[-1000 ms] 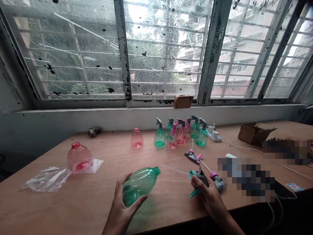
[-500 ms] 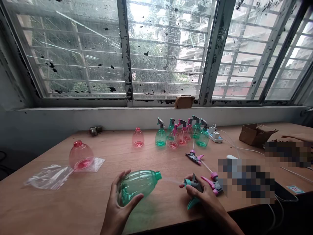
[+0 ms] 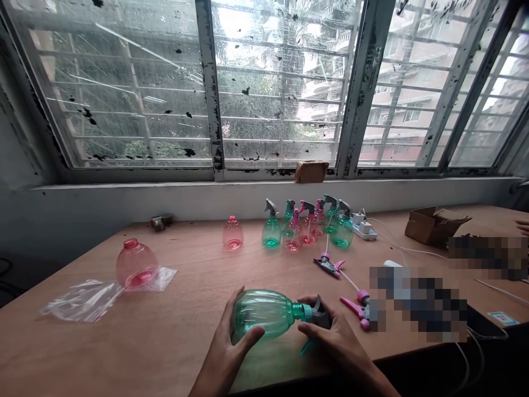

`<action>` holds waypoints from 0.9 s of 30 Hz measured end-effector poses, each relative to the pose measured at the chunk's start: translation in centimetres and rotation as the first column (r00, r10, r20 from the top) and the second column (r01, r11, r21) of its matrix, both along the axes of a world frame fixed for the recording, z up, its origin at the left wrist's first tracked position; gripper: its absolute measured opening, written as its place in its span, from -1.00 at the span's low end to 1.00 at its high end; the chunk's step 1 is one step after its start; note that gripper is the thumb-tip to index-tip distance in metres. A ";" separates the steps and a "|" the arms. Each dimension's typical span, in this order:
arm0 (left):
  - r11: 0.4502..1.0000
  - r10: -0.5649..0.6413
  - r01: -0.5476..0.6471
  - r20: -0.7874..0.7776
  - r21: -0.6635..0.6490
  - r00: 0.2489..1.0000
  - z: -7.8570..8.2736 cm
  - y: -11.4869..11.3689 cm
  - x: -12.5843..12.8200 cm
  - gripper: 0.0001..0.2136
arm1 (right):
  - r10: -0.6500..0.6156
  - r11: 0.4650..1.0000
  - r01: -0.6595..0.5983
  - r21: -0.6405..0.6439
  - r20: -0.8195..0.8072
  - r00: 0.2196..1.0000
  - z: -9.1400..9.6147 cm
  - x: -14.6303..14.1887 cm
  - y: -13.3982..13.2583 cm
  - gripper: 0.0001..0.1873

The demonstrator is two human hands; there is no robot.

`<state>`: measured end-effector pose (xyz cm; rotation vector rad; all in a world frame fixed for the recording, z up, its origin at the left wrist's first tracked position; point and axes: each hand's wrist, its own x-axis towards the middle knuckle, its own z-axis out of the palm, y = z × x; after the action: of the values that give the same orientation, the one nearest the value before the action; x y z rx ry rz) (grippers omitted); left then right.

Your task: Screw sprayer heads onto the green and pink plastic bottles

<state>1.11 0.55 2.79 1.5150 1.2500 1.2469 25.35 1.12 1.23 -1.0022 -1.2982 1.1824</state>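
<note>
Both hands grip: left hand (image 3: pixel 231 344) cups green bottle (image 3: pixel 264 314); right hand (image 3: pixel 334 342) pinches sprayer head (image 3: pixel 316 315)

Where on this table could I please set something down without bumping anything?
Bare wood lies between the lone pink bottle and the green bottle in the left hand, and near the plastic bag. It is crowded around the finished sprayers and loose pink trigger heads.

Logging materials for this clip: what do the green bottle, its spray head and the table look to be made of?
Green bottle: clear tinted plastic, glossy; the table shows through it and light glints on its ribs.
Spray head: opaque plastic, grey with a teal collar, matte-looking.
Table: wood or wood-look board, reddish-brown with visible grain and a dull sheen; which of the two cannot be told.
</note>
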 end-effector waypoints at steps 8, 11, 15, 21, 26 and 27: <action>0.998 -0.054 0.056 -0.052 0.029 0.997 -0.7 -0.5 -0.1 -0.18 | 0.043 0.999 -0.043 -0.002 0.005 0.999 0.2 0.7 -0.2 -0.65; 0.992 -0.112 0.113 -0.020 0.058 0.993 -0.6 -0.6 -0.2 -0.17 | 0.040 0.999 -0.040 0.009 0.060 0.997 0.0 0.5 -0.1 -0.66; 0.988 -0.115 0.126 -0.127 0.086 0.985 -0.6 -0.5 -0.5 -0.23 | 0.023 1.000 -0.025 0.010 0.123 0.992 -0.2 0.3 0.0 -0.68; 0.989 -0.077 0.084 -0.069 0.117 0.995 -1.4 -0.3 -0.3 -0.18 | 0.063 0.998 -0.063 -0.008 0.135 0.989 -0.3 0.3 0.0 -0.65; 0.998 -0.051 0.051 -0.003 0.046 0.999 -0.9 -0.8 0.2 -0.13 | 0.079 0.996 -0.085 0.037 0.140 0.987 -0.2 0.3 -0.3 -0.68; 0.999 -0.038 0.038 0.009 0.020 0.999 -0.8 -0.8 0.2 -0.14 | 0.096 0.995 -0.100 0.029 0.118 0.988 -0.2 0.3 -0.4 -0.68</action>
<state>1.31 -0.27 1.99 1.5378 1.2010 1.2438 25.64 0.71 1.08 -1.0032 -1.4697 1.1859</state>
